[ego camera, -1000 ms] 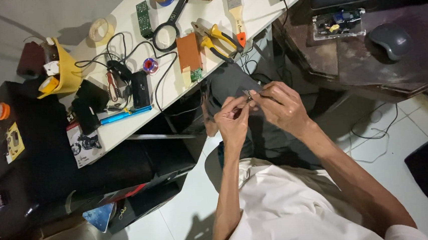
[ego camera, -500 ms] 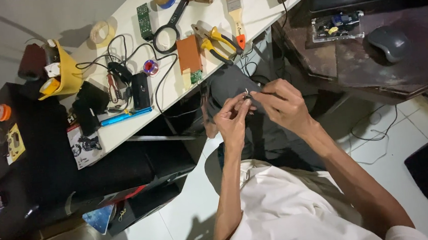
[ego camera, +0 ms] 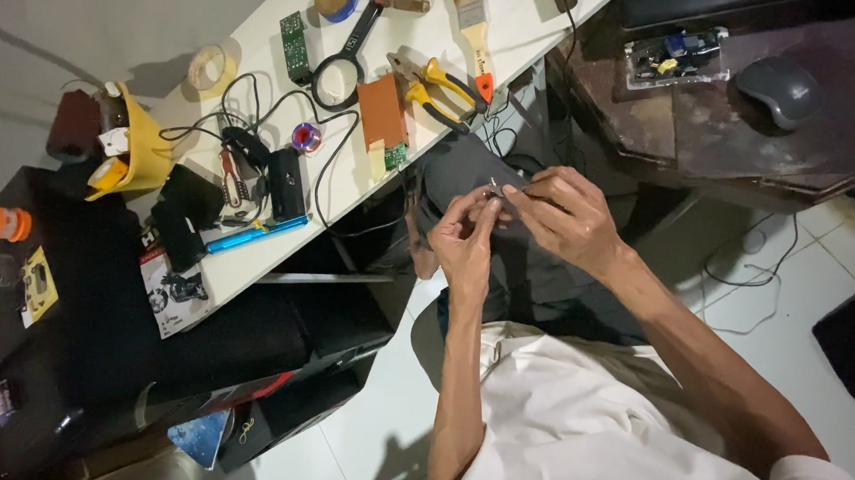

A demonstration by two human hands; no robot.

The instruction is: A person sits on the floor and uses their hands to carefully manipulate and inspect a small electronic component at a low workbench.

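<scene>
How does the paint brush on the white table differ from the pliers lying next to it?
The paint brush has a pale wooden handle with an orange tip; the pliers have yellow and black grips. The paint brush is one straight piece, while the pliers have two handles spread apart. Both lie flat on the white table, untouched by either hand.
</scene>
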